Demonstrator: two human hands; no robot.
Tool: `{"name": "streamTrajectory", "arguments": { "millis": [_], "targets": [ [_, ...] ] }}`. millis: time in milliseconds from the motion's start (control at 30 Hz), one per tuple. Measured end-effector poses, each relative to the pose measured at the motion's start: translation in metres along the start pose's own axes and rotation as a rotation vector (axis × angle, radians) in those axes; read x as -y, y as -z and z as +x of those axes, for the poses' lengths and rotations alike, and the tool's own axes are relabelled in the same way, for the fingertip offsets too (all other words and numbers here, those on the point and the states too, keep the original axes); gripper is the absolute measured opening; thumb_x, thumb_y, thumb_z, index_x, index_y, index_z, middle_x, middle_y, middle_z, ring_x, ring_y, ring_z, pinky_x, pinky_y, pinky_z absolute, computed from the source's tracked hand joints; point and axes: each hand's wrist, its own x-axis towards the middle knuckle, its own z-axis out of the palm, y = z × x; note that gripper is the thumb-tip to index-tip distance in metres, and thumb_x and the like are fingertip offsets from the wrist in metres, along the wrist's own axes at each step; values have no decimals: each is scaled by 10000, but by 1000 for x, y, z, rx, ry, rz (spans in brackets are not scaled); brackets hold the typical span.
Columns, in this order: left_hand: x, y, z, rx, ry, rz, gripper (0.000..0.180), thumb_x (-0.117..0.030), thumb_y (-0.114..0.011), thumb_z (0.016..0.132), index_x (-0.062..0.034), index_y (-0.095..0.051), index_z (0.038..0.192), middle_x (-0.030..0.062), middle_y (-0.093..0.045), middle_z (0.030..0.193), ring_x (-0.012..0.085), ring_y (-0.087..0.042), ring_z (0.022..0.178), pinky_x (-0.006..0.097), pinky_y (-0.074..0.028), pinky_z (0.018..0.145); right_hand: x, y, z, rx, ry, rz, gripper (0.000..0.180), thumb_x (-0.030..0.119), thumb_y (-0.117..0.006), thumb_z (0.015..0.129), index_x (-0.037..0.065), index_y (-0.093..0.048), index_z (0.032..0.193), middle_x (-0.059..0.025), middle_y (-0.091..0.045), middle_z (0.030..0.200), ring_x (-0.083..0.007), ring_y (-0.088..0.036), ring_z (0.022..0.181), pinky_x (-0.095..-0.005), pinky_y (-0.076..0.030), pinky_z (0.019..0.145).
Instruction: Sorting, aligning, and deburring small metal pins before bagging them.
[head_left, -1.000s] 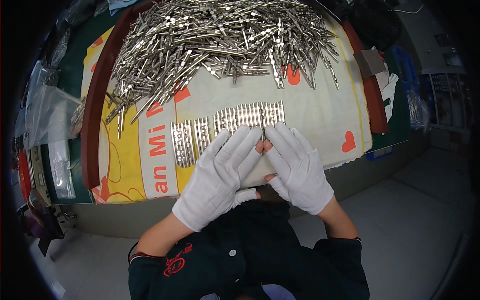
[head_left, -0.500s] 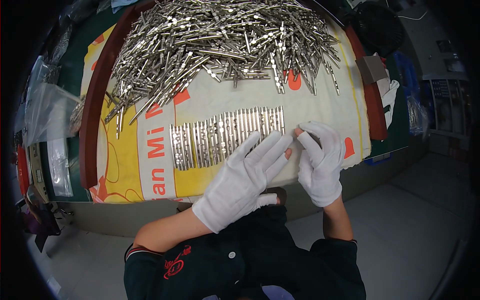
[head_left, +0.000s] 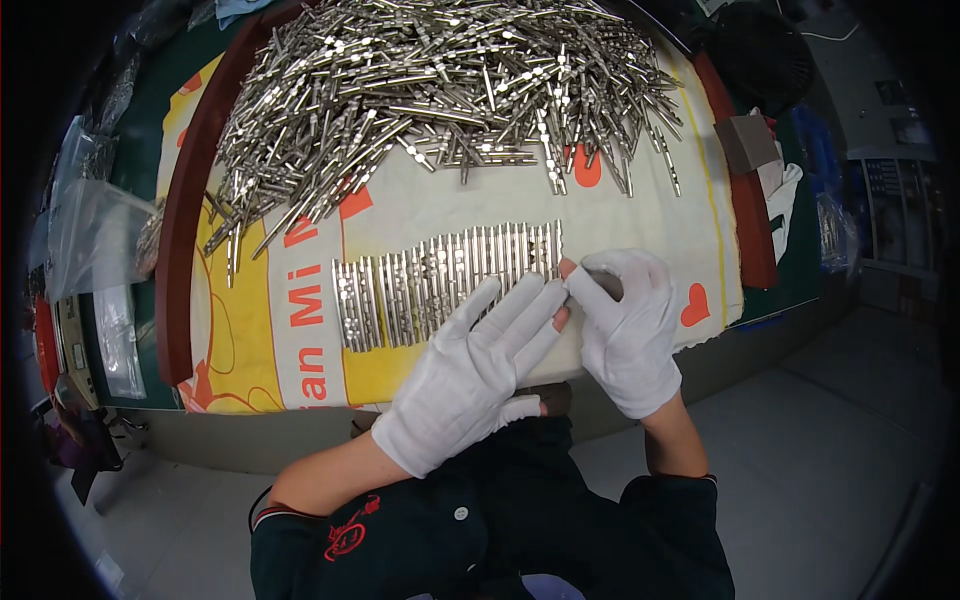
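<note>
A row of slim, shiny metal rods (head_left: 440,270) lies side by side on the cloth, their bodies notched and stepped. Over the near ends of its right part rests my left hand (head_left: 465,365), white-gloved with bare fingertips, its fingers stretched out and the thumb apart. At the row's right end is my right hand (head_left: 632,325), gloved the same way. Its fingers are curled, and the thumb and forefinger come together beside the last rods. Whatever may be between those fingertips is hidden.
A large tangled heap of similar rods (head_left: 440,90) covers the far side of the printed cloth (head_left: 640,215). Dark red wooden rails border it at left (head_left: 185,250) and right (head_left: 745,210). Clear plastic bags (head_left: 100,235) lie on the left; a black fan (head_left: 755,55) stands far right.
My right hand has moved left to the row's end, its fingers drawn closer together. My left hand has shifted slightly left and stays spread over the rods.
</note>
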Motion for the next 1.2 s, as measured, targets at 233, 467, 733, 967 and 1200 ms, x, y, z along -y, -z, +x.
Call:
{"name": "streamTrajectory", "arguments": {
  "millis": [233, 467, 733, 967, 1200],
  "targets": [
    [0, -1, 7, -16, -2, 36, 852, -524, -633, 791, 0, -391, 1416, 115, -381, 1489, 232, -333, 1392, 405, -216, 1166, -3, 3, 8, -15, -20, 38, 477, 15, -621, 668, 99, -650, 1136, -64, -537, 1012, -293, -505, 943, -414, -401, 748],
    [0, 2, 11, -1, -34, -32, 829, -523, -630, 799, -12, -400, 1410, 111, -392, 1479, 233, -339, 1389, 410, -228, 1160, -5, 10, 10, 13, -8, 46, 486, 37, -634, 687, 102, -637, 1168, -64, -534, 1016, -281, -495, 954, -406, -389, 761],
    [-5, 6, 2, 68, -15, 60, 828, -536, -636, 776, -29, -431, 1398, 98, -371, 1498, 253, -306, 1405, 444, -198, 1159, -48, 53, 12, -375, -125, -109, 415, 2, -650, 693, 73, -628, 1101, -70, -576, 1011, -287, -531, 957, -395, -412, 793],
    [-2, 4, 7, -4, -52, -39, 845, -465, -685, 730, 24, -423, 1369, 162, -385, 1469, 329, -351, 1363, 468, -240, 1143, -135, 82, 45, -276, -500, -196, 677, 303, -791, 660, 17, -542, 1220, -166, -631, 1106, -326, -574, 1043, -405, -477, 882],
    [2, 1, 10, -41, -49, -17, 814, -510, -654, 760, -1, -448, 1362, 124, -401, 1470, 273, -360, 1367, 432, -246, 1140, -150, 64, 57, -251, -703, -73, 630, 322, -744, 715, 25, -566, 1241, -163, -659, 1125, -294, -632, 1025, -353, -491, 915]
  ]
}}
